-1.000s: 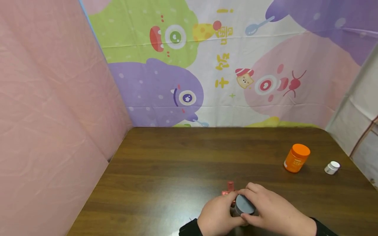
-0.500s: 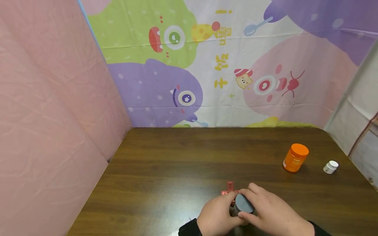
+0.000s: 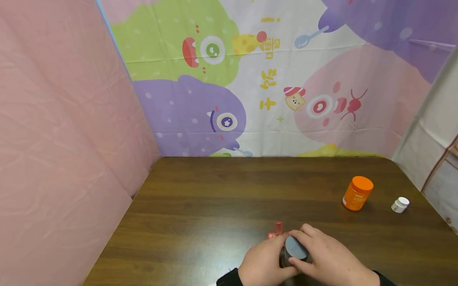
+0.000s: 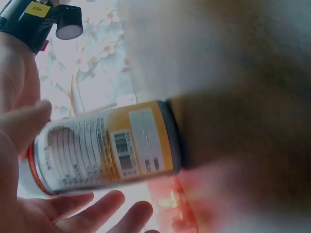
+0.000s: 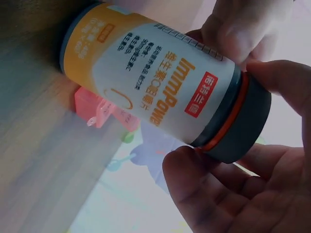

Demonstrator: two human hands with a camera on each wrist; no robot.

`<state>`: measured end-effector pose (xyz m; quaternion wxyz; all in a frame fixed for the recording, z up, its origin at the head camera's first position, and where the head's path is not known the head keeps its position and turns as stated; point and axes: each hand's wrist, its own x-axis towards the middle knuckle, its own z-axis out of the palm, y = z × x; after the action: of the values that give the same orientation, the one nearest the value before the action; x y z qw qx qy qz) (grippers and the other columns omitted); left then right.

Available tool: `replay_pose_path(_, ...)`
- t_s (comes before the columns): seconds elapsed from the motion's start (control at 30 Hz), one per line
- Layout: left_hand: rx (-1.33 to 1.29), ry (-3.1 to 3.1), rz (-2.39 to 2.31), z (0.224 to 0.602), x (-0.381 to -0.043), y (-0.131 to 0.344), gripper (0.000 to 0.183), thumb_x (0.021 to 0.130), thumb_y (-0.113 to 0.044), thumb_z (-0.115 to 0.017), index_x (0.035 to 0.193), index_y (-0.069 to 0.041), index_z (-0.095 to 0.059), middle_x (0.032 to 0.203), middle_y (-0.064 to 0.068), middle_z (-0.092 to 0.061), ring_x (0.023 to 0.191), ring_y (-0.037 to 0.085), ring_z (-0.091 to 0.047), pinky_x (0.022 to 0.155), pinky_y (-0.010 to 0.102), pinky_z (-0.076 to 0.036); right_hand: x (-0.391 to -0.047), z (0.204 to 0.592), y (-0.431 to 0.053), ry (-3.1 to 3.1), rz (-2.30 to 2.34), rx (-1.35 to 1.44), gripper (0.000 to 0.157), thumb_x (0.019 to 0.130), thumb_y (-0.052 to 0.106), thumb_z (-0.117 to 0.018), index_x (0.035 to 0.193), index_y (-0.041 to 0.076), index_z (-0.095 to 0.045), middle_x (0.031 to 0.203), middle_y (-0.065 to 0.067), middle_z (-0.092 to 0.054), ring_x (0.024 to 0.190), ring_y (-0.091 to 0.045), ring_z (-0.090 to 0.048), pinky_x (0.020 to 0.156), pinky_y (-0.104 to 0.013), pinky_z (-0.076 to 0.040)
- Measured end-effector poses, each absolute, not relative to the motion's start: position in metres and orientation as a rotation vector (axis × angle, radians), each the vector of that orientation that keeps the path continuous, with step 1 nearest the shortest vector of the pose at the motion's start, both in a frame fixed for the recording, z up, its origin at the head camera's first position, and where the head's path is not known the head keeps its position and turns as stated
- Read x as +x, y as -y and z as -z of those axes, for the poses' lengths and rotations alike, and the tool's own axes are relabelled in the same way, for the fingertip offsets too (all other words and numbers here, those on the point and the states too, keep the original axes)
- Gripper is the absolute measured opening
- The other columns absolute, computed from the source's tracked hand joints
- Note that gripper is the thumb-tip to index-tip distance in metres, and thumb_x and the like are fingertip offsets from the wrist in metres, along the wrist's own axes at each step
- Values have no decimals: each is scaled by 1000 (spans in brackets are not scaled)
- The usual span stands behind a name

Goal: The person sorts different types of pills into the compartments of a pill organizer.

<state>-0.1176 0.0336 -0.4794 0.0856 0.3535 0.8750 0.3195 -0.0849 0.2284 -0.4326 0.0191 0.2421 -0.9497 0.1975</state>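
Right hand [image 3: 330, 256] grips the cap [image 3: 296, 248] atop the upright bottle [image 5: 150, 75].

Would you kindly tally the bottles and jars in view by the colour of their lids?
Grey lid: 1 (the labelled bottle)
Orange lid: 1 (the orange jar)
White lid: 1 (the small white bottle)
Total: 3

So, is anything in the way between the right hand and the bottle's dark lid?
Nothing visible: the right hand grips the lid directly. The left hand holds the bottle, and the red object sits beyond, outside that grip.
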Motion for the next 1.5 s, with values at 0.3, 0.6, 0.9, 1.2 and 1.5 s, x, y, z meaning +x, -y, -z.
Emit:
replay_pose_path(0.3,988,-2911,-479,468,-111,-8,93,76,-86,-41,148,-28,-37,147,-2,-41,126,22,-40,95,51,-43,-86,422,-262,2948,-561,443,49,77,41,-78,114,12,-66,90,8,-54,67,-1,-48,57,-24,-48)
replay_pose_path(0.6,869,-3043,-403,466,-110,24,103,70,-92,-37,150,-27,-34,152,1,-32,134,25,-27,104,53,-33,-103,424,-355,2996,-491,82,57,80,39,-74,115,-5,-62,106,-24,-58,84,-31,-59,65,-50,-50)
replay_pose_path(0.9,820,-3040,-407,467,-111,31,104,70,-93,-32,150,-28,-33,153,2,-32,134,27,-26,104,56,-32,-138,432,-434,3040,-408,-246,66,82,27,-69,116,-25,-47,101,-45,-45,77,-46,-51,55,-50,-46)
replay_pose_path(1.2,802,-3036,-411,468,-108,32,104,71,-93,-31,149,-25,-37,152,2,-33,134,26,-28,105,55,-32,-162,441,-458,3034,-383,-293,69,86,25,-66,122,-29,-41,100,-47,-41,77,-46,-48,55,-48,-44)
replay_pose_path(1.5,785,-3024,-409,468,-109,35,102,72,-92,-32,150,-26,-36,153,2,-32,134,26,-28,104,54,-32,-171,446,-459,2983,-380,-263,75,86,29,-66,124,-29,-38,106,-48,-40,82,-50,-46,58,-53,-45)
